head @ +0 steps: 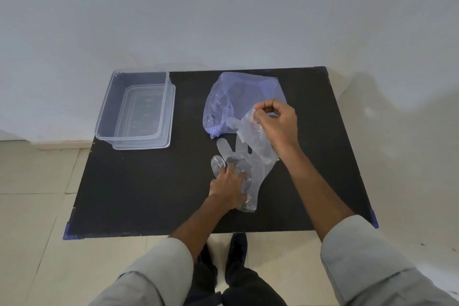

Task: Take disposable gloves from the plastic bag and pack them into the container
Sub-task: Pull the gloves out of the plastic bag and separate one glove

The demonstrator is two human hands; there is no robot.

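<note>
On matte black table [149, 194], left hand [227, 187] flattens filmy glove [250, 169], right hand [278, 124] pinches another.

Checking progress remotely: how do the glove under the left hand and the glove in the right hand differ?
The flat glove lies spread on the table, pressed by the left hand; the lifted glove hangs crumpled, pinched by the right hand. Finger shapes show on the flat glove, not the lifted one. Both are clear plastic.

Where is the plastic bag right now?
In the head view, the bluish plastic bag lies on the far right part of the black table, right of the clear container, just beyond the right hand.
</note>
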